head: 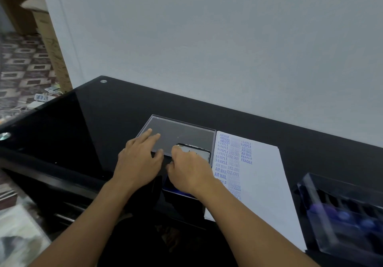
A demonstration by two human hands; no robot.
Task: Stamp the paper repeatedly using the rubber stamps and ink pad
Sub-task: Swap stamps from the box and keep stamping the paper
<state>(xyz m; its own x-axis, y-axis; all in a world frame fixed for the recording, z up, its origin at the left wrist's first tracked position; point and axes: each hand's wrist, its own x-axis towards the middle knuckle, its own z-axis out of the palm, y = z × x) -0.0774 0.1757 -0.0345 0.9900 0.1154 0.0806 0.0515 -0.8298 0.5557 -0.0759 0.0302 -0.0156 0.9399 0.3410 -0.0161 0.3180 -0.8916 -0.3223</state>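
Head view onto a white paper (259,184), flat on the glossy black bench (93,121), right of centre. Carries columns of blue stamped words down its left part: AMENDED, SAMPLE, AIR MAIL, FAX OUT, FRAGILE. Lies just beside the ink pad (176,191) at its left edge. Pad open, dark base with a blue strip toward the near edge, metal lid (200,152) standing up behind it.

Over that pad, the right grip (186,173): narrow, fingers curled, one fingertip at the lid's upper left corner. Cannot tell whether pinching the lid or holding something under the palm.

Just left of it, the left grip (138,157): wide, fingers straight, laid flat on the near edge of a clear plastic box lid (180,131). Box lid flat on the bench behind the pad, its right side just beside the paper's far left corner.

Well apart, beyond the paper's right edge, a clear case (323,235) holding dark rubber stamps (344,216) with blue knobs, all blurred.

Behind the bench, a pale wall (207,38); at far left, a patterned floor (20,70) with small scattered items.
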